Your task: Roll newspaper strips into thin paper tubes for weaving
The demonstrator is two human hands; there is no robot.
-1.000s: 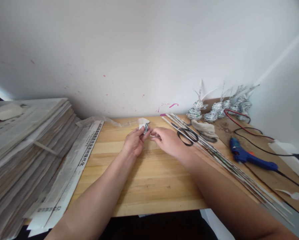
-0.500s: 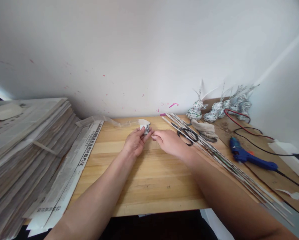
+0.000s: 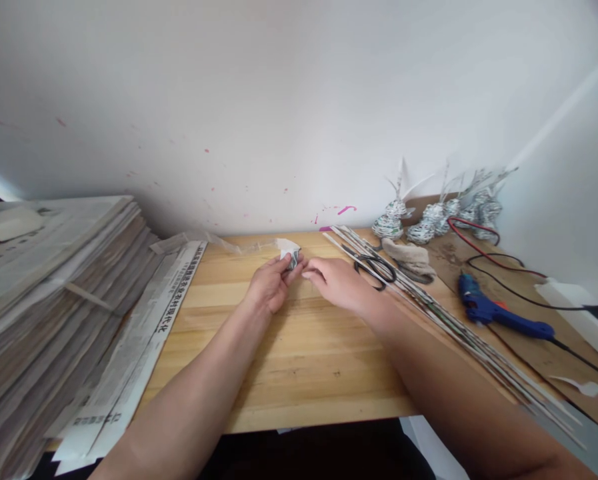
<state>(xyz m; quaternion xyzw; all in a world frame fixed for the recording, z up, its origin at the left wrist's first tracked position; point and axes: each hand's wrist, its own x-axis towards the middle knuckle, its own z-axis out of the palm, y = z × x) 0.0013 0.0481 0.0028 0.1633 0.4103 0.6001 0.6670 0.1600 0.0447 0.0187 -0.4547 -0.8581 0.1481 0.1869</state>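
Note:
Over the middle of the wooden table, my left hand (image 3: pixel 271 283) grips a small grey-and-white folded piece (image 3: pixel 289 256) between thumb and fingers; its exact kind is too small to tell. Close on its right is my right hand (image 3: pixel 331 283), thumb and forefinger pinched together near the left fingertips. What that pinch holds, if anything, I cannot make out. Behind the left hand, a pale strip of clear film (image 3: pixel 233 248) trails left along the back of the table.
Stacked newspapers (image 3: pixel 93 267) stand at left. Right of my hands lie black-handled scissors (image 3: pixel 376 272), thin paper rods (image 3: pixel 443 313), a cloth (image 3: pixel 409 259) and a blue glue gun (image 3: pixel 503 320) with its cord. Several woven paper figures (image 3: pixel 391 220) stand at the back right.
Both hands stay almost in place. My right fingers have shifted very slightly; the small folded piece remains in my left hand.

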